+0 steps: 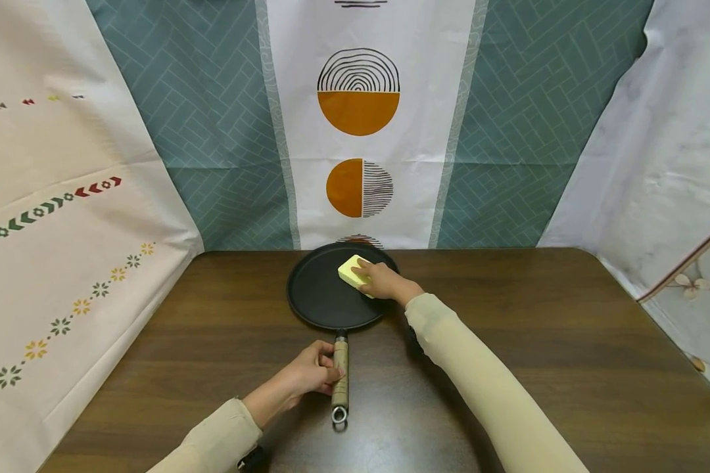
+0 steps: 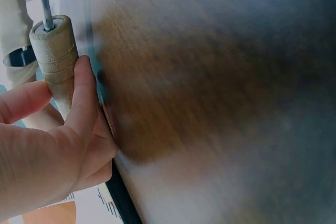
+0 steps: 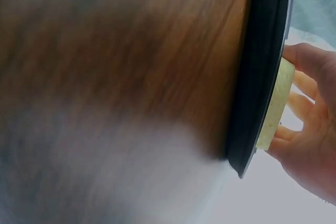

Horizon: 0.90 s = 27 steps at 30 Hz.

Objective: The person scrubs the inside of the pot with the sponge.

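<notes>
A round black flat pan (image 1: pixel 316 289) lies near the back of the table, its wooden handle (image 1: pixel 340 355) pointing toward me. My left hand (image 1: pixel 310 371) grips that handle from the left, thumb on one side and fingers on the other; the handle's ringed end (image 2: pixel 55 51) sticks out past the fingers in the left wrist view. On the right part of the pan's surface sits a pale yellow sponge (image 1: pixel 352 270), held by my right hand (image 1: pixel 384 282). In the right wrist view the sponge (image 3: pixel 275 106) lies flat against the pan, fingers and thumb around its edges.
The dark brown wooden table (image 1: pixel 509 341) extends to both sides of the pan. Behind it hangs a patterned cloth (image 1: pixel 213 131) in teal and white, just beyond the pan's far rim. White cloths (image 1: pixel 83 263) cover the left and right sides.
</notes>
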### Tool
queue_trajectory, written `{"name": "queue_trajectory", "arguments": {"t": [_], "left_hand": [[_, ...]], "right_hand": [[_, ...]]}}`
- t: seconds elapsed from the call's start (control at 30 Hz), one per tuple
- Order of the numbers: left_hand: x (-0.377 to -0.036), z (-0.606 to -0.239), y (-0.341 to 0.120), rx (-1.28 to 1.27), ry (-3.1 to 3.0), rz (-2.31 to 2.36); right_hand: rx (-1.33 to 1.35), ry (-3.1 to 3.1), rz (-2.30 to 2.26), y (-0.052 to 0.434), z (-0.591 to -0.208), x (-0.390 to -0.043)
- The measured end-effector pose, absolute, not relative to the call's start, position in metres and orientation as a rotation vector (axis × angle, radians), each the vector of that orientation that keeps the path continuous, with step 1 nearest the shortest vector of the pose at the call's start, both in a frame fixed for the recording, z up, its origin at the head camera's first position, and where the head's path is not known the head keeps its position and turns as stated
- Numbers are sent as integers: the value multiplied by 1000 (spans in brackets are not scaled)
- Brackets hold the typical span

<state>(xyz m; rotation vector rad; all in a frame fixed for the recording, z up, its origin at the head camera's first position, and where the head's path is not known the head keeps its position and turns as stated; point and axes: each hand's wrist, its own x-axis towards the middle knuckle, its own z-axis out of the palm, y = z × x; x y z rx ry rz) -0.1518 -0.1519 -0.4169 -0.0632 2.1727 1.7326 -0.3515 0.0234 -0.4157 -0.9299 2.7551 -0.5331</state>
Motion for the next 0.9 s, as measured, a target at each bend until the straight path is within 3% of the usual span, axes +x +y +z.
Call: {"name": "queue_trajectory", "arguments": {"t": [0.9], "left_hand": [[-154,-417,-151,-96,2173,1706]], "right_hand": [[-1244,2529,-438,4,-410,-318]]}}
